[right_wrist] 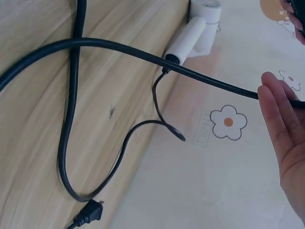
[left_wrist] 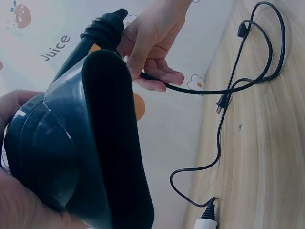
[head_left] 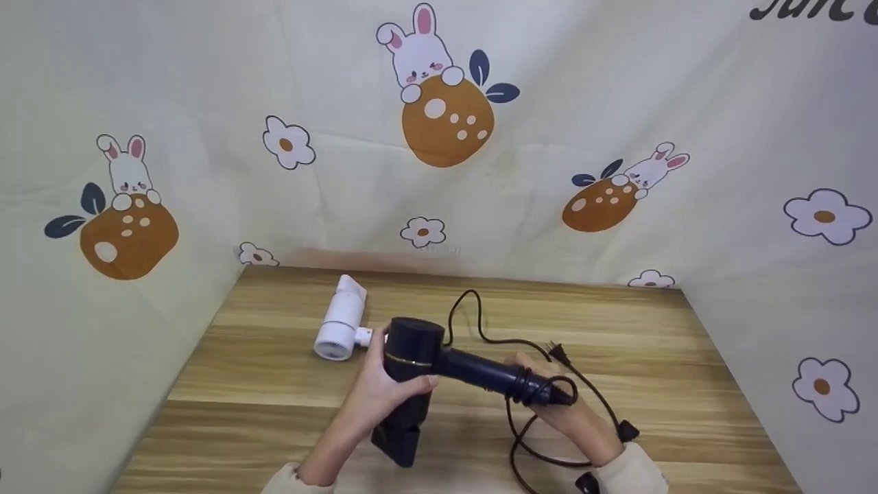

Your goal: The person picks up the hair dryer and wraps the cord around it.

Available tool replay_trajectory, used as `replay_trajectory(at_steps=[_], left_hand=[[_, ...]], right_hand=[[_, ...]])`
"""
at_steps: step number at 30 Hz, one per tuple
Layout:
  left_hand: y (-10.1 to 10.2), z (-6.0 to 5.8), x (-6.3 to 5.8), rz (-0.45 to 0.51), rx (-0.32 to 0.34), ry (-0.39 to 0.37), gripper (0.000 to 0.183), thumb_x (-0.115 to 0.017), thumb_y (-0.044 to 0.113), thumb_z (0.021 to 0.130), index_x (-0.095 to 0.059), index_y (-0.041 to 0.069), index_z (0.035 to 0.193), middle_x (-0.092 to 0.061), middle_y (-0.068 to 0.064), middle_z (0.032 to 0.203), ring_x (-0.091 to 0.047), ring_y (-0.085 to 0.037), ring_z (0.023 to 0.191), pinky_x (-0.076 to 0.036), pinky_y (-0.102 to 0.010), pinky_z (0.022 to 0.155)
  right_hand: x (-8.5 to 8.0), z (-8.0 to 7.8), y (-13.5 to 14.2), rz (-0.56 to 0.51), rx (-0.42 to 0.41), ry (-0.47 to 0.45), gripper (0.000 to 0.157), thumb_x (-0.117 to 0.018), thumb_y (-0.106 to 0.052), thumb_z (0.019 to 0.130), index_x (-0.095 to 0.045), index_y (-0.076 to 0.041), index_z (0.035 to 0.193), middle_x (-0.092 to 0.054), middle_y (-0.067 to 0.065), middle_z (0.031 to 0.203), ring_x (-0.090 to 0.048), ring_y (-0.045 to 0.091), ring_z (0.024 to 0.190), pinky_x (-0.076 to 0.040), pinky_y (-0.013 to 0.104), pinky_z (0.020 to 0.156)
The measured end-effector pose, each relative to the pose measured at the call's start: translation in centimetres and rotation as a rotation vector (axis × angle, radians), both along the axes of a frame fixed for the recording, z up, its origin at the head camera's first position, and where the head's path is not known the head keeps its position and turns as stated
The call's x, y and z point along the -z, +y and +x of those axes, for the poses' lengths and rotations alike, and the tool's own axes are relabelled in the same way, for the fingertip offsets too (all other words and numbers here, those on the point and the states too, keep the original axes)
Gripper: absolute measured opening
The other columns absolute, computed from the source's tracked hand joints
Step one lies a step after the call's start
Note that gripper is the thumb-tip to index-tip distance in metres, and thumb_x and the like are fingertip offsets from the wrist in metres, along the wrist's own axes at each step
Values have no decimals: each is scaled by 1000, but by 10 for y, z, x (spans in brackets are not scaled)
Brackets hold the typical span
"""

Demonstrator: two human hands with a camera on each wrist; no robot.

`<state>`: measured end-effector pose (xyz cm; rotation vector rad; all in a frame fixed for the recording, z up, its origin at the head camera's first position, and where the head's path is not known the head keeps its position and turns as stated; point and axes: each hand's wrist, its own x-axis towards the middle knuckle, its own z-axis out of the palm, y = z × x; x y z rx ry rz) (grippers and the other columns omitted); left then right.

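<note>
My left hand [head_left: 377, 391] grips the barrel of a black hair dryer [head_left: 415, 339], held above the table with its flat nozzle [head_left: 398, 446] pointing down toward me. The dryer's handle [head_left: 480, 370] stretches to the right, with cord coiled around its end. Beside that end is my right hand [head_left: 573, 422], partly hidden by the handle in the head view. In the left wrist view, this hand's thumb and fingers pinch the black cord [left_wrist: 190, 90]. Fairly straight fingers [right_wrist: 274, 114] show against the cord in the right wrist view.
A white hair dryer [head_left: 339, 322] lies at the back left of the wooden table [head_left: 274, 398]. Its thin black cord [head_left: 507, 341] runs rightward to a plug [head_left: 559, 353]. Looser cord loops lie at the right. A printed cloth [head_left: 329, 206] surrounds the table's back and sides.
</note>
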<state>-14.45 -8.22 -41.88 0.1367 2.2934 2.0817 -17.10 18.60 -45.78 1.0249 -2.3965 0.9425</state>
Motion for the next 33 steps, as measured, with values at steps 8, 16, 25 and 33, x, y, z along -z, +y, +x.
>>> replay_trajectory(at_steps=[8,16,25,33], left_hand=[[-1,-1,2,-34,71,10,87,-79,20,67,-29,15,137,-55,-18,112,-60,-21,88,-49,-33,78],[2,0,4,-165,122,58,89,-80,25,65,-29,20,138,-58,-15,104,-60,-20,83,-50,-34,73],[9,1,11,-381,77,149,93,-80,32,63,-28,16,139,-59,-14,105,-57,-20,84,-48,-37,73],[11,-4,11,-380,0,163,90,-80,29,64,-30,16,138,-60,-14,106,-58,-21,87,-48,-39,76]], right_hand=[[-4,-13,16,-93,-170,219,17,-69,-5,75,-65,-10,91,-68,1,81,-61,7,69,-48,14,62],[-12,-19,35,36,-57,85,19,-77,-22,69,-61,-12,66,-57,-9,64,-45,5,65,-44,24,67],[-26,-9,46,-32,25,-504,31,-65,-29,85,-52,-13,63,-38,-12,58,-31,-3,52,-30,16,47],[-48,8,38,-8,100,-487,26,-57,-28,91,-58,-15,70,-47,-10,60,-39,-2,53,-38,19,49]])
